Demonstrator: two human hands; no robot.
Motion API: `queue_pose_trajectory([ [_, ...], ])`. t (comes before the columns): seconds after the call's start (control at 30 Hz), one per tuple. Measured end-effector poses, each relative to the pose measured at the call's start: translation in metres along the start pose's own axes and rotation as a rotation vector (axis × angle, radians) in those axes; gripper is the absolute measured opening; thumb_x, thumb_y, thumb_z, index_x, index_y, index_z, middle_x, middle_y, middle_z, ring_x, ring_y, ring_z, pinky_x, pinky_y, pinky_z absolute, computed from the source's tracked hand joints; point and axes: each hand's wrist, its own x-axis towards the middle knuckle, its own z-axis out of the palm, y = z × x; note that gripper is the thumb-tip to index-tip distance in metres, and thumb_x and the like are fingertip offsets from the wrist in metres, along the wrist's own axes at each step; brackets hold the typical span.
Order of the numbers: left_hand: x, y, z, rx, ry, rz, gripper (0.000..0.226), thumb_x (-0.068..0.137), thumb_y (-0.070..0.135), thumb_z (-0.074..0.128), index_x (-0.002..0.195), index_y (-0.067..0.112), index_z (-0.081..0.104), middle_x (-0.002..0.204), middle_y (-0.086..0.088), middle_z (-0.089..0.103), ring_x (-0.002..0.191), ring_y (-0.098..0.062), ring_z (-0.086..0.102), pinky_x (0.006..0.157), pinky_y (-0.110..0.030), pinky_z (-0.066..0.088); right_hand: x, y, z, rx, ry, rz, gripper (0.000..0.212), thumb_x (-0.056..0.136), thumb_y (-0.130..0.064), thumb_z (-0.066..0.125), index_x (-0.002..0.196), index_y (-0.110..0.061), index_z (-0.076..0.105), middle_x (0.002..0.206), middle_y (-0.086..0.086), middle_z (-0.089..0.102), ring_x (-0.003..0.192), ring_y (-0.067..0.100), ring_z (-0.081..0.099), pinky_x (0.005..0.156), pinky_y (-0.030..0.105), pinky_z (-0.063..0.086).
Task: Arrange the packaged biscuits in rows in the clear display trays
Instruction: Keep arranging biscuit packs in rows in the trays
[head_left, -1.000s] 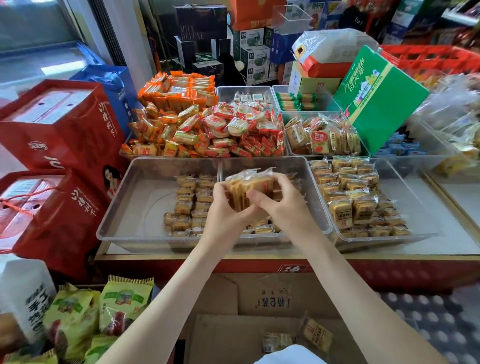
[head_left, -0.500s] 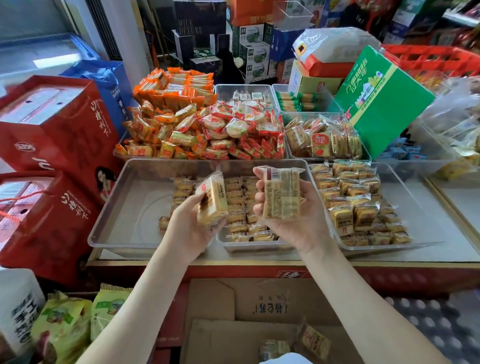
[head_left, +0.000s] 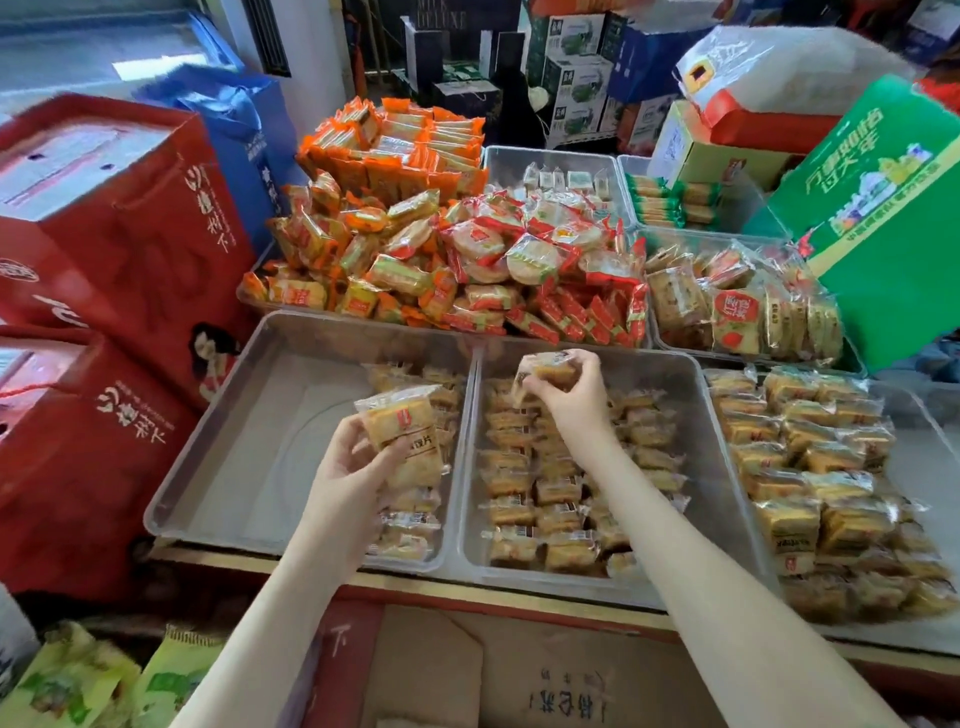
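Packaged biscuits (head_left: 540, 488) are lying in rows across three clear trays along the counter's front edge, and two more are travelling in the person's hands.

At the left, the left tray (head_left: 270, 426) is holding only a narrow column of packs against its right wall, and most of its floor is showing bare. The left hand (head_left: 353, 470) is hovering over that column, fingers and thumb clamped around a held pack (head_left: 402, 428) that is tilting with its label up. Half a second ago it was in much the same place, so it seems to be waiting its turn rather than placing.

Moving right, the middle tray (head_left: 696, 415) is carrying several rows, with bare floor along its right side. The right hand (head_left: 574, 402) was raised beside the left one a moment ago, showing its pack upright. It is now reaching forward to the tray's far end, fingertips pinching a second pack (head_left: 548, 366) from above, just over the end of the rows. I cannot tell whether the pack is touching down yet. The hands are separating, which suggests this pack is going in first, extending a row in the middle tray.

Furthest right, the right tray (head_left: 930, 457) is sitting well stocked, and neither hand is reaching for it.
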Motion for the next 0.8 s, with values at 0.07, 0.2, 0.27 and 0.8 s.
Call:
queue_pose_trajectory([
  [0.07, 0.007, -0.008, -0.006, 0.019, 0.019, 0.028, 0.037, 0.076, 0.021, 0.067, 0.112, 0.018, 0.058, 0.105, -0.005, 0.073, 0.097, -0.027, 0.071, 0.078, -0.037, 0.059, 0.024, 0.016, 0.024, -0.022, 0.036, 0.064, 0.052, 0.082, -0.018, 0.077, 0.12, -0.012, 0.042, 0.123, 0.006, 0.048, 0.104, 0.015, 0.051, 0.079, 0.013, 0.038],
  [0.2, 0.007, -0.023, -0.014, 0.018, 0.054, 0.016, 0.04, 0.074, 0.022, 0.068, 0.113, 0.017, 0.06, 0.103, -0.005, 0.074, 0.095, -0.026, 0.072, 0.08, -0.037, 0.057, 0.051, 0.038, 0.057, -0.064, 0.143, 0.105, 0.042, 0.088, -0.014, 0.071, 0.107, -0.014, 0.033, 0.111, 0.006, 0.047, 0.096, 0.019, 0.05, 0.077, 0.024, 0.039],
  [0.27, 0.007, -0.025, -0.018, 0.03, 0.069, 0.002, 0.042, 0.074, 0.023, 0.069, 0.115, 0.018, 0.061, 0.104, -0.006, 0.074, 0.094, -0.026, 0.072, 0.077, -0.035, 0.057, 0.056, 0.045, 0.064, -0.176, 0.142, 0.018, 0.037, 0.091, -0.011, 0.066, 0.102, -0.014, 0.031, 0.103, 0.003, 0.043, 0.091, 0.018, 0.047, 0.072, 0.025, 0.04],
  [0.8, -0.026, 0.037, 0.007, 0.447, -0.345, -0.085, 0.034, 0.08, 0.01, 0.076, 0.111, 0.018, 0.066, 0.095, 0.002, 0.072, 0.084, -0.01, 0.068, 0.062, -0.019, 0.051, -0.095, -0.069, -0.021, 0.057, -0.583, 0.027, 0.014, 0.089, -0.012, 0.065, 0.102, -0.019, 0.067, 0.098, -0.002, 0.071, 0.095, 0.014, 0.067, 0.08, 0.025, 0.054],
])
